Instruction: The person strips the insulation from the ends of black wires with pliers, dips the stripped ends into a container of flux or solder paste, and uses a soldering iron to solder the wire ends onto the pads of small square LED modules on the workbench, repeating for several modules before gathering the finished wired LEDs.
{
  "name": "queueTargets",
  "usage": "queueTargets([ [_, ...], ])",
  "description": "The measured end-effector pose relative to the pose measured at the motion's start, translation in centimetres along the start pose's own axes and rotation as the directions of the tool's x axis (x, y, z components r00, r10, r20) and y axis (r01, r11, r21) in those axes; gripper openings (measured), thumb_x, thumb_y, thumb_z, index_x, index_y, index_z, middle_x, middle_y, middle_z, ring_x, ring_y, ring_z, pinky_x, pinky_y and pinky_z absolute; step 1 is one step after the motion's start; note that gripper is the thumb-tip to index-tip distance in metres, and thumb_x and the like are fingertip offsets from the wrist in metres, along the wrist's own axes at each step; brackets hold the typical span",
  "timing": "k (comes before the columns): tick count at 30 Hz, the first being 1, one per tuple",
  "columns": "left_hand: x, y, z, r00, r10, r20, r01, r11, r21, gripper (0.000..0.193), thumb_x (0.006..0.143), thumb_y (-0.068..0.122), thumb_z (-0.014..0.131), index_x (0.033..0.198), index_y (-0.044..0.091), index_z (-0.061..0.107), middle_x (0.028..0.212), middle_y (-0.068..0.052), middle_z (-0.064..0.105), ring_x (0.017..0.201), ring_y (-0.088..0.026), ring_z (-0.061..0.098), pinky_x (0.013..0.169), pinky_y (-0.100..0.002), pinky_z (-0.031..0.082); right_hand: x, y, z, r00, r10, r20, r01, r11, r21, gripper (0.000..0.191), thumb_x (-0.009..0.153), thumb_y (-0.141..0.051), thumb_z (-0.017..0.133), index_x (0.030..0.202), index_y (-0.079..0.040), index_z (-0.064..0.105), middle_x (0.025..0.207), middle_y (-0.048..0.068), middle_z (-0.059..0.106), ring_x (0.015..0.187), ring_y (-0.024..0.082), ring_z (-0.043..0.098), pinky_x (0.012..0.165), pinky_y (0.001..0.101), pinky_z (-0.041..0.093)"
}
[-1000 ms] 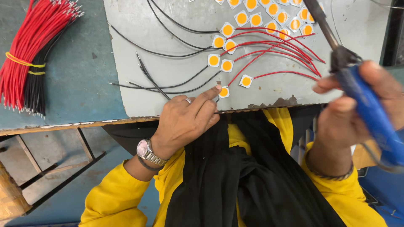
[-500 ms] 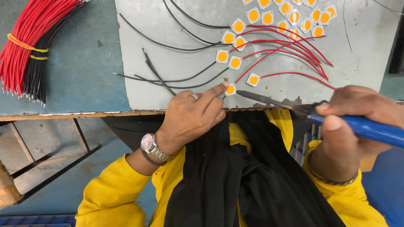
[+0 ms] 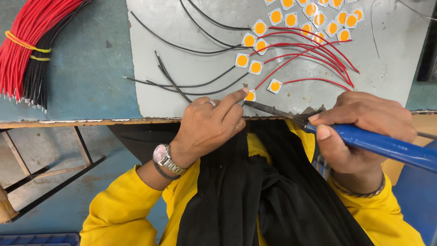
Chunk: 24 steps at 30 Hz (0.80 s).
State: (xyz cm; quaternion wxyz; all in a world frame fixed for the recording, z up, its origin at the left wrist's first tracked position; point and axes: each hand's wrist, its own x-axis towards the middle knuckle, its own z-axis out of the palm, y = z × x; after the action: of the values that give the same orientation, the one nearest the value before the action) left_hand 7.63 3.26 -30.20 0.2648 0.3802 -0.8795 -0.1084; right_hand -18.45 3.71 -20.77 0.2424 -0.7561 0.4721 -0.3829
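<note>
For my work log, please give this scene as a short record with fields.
Left hand: forefinger presses a small square chip
Right hand: grips blue-handled soldering iron, tip at that chip
Work surface: grey board on a blue table
On board: more chips with red wires and black wires
Far left: wire bundle

A blue-green worktop (image 3: 86,77) with a worn wooden edge stands over a dusty grey floor (image 3: 41,150); lighting is even.
</note>
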Motion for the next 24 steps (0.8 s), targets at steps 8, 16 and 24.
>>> queueTargets([
  [8,0.3,0.3,0.1,0.999,-0.029,-0.022,0.029,1.0,0.0,0.02,0.087,0.019,0.075,0.086,0.007,0.058,0.131,-0.004,0.068,0.059,-0.017,0.055,0.059,-0.033,0.046,0.6,-1.7,-0.3,0.998,-0.001,0.071,0.003,1.0,-0.021,0.019,0.094,-0.013,0.07,0.083,0.003,0.065,0.072,0.01,0.067,0.051,0.016,0.058,0.051,0.0244,0.043],
  [16,0.2,0.3,0.1,0.999,-0.043,-0.012,0.043,0.999,0.001,0.02,0.086,0.02,0.075,0.089,0.006,0.061,0.129,-0.003,0.068,0.054,-0.018,0.052,0.058,-0.034,0.046,0.1,-0.3,-0.6,0.999,-0.034,0.007,0.034,0.999,-0.001,0.023,0.095,-0.015,0.071,0.086,0.006,0.068,0.075,0.011,0.067,0.048,0.016,0.057,0.049,0.0232,0.042],
  [24,0.4,0.5,-0.1,0.998,-0.056,-0.008,0.056,0.998,-0.005,0.02,0.086,0.021,0.075,0.088,0.007,0.06,0.129,-0.003,0.069,0.052,-0.018,0.05,0.058,-0.034,0.046,-0.9,0.8,-0.9,0.998,0.001,-0.07,0.003,0.998,0.066,0.025,0.096,-0.016,0.073,0.091,0.007,0.068,0.069,0.012,0.064,0.05,0.016,0.057,0.049,0.0236,0.042],
])
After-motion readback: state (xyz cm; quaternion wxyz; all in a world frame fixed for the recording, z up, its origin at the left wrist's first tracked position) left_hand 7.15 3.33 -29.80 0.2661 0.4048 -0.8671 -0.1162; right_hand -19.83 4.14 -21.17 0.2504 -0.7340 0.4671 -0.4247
